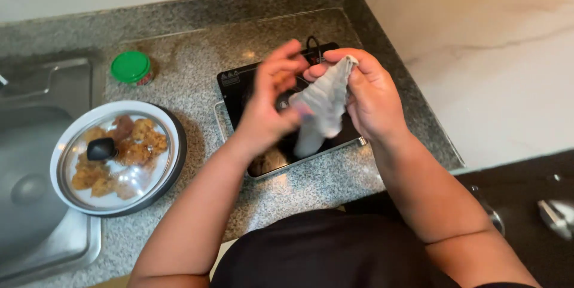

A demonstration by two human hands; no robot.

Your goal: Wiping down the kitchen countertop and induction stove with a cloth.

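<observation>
both hands, left (269, 105) and right (369, 98), hold a pale cloth (323, 105) above the hob (236, 93); right fingers pinch its top, left fingers curled, blurred.

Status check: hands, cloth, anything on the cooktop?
Right hand grips grey cloth over black cooktop. Left hand blurred, at cloth. Lidded pan on counter, left of the cooktop.

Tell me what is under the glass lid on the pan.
Under the glass lid lie browned, fried-looking food pieces. The lid's black knob and glare hide some; the pan bottom cannot be seen.
</observation>
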